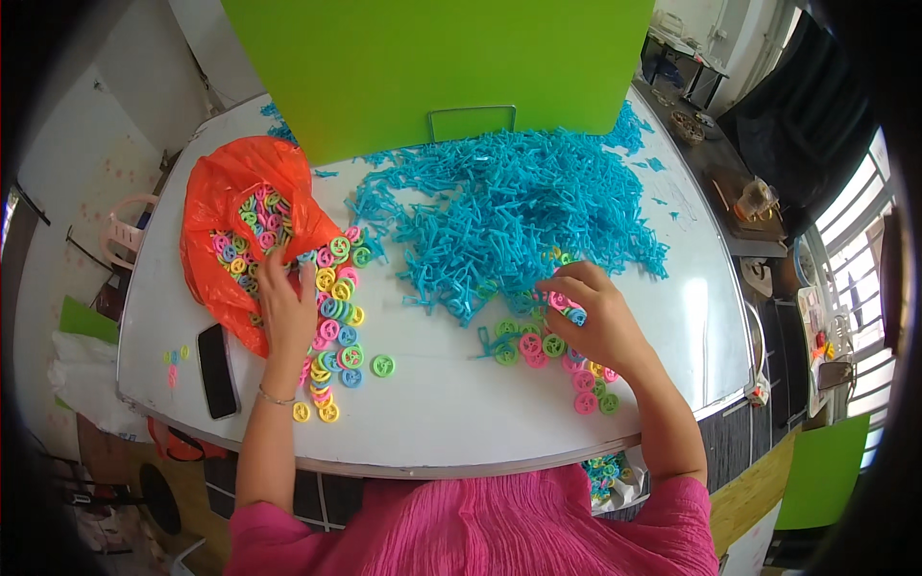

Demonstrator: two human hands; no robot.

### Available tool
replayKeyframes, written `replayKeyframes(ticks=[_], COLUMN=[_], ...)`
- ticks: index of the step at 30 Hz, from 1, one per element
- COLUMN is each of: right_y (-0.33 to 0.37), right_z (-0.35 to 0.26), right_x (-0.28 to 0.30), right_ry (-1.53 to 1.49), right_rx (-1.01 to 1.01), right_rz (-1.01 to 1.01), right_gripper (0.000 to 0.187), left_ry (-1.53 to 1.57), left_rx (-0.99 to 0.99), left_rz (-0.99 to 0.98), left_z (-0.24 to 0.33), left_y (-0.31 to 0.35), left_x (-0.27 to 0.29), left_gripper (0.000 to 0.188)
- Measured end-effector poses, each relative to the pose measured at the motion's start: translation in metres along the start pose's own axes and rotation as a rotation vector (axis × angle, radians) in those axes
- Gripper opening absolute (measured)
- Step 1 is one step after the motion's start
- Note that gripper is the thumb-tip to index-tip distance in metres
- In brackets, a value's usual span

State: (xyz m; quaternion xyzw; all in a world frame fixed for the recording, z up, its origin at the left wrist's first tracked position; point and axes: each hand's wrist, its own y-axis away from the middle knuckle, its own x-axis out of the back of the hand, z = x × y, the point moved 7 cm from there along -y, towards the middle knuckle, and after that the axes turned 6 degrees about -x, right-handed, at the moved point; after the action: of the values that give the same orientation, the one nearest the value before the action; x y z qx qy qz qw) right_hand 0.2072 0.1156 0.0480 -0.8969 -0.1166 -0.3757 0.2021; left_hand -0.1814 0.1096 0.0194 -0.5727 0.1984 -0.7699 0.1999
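My left hand (286,305) is at the mouth of an orange-red plastic bag (213,182), its thumb and fingers apart and nothing visible between them. Small coloured plastic wheels (264,216) fill the bag, in pink, yellow, green and blue. More of the same wheels (351,357) spill beside that hand in a long strip. On the right, the fingers of my right hand (603,317) curl round a few pink and blue wheels (567,306). This hand is at the front edge of a large heap of blue plastic pieces (519,206). Below it lies another group of wheels (554,346).
A green panel (432,67) with a metal handle (471,110) stands behind the heap on the white table (432,413). A black phone (218,372) lies at the left, near a few tiny coloured pieces (174,365). Below the table edge is a bag of mixed pieces (607,475).
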Motion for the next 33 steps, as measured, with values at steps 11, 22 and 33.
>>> replayKeyframes(ticks=[11, 22, 33], right_y=[0.000, -0.001, -0.001], right_z=[0.002, -0.002, -0.002], right_x=[0.010, 0.010, 0.011], right_ry=[0.058, -0.016, -0.067], right_rx=[0.047, 0.070, 0.048], right_rz=[0.091, 0.111, 0.078], right_gripper=[0.033, 0.033, 0.031], left_ry=[-0.273, -0.099, 0.637], left_rx=[0.197, 0.093, 0.101], left_rz=[-0.142, 0.349, 0.061], left_z=[-0.072, -0.142, -0.112], left_y=[-0.033, -0.125, -0.110], left_x=[0.006, -0.010, -0.033], left_gripper=[0.044, 0.035, 0.052])
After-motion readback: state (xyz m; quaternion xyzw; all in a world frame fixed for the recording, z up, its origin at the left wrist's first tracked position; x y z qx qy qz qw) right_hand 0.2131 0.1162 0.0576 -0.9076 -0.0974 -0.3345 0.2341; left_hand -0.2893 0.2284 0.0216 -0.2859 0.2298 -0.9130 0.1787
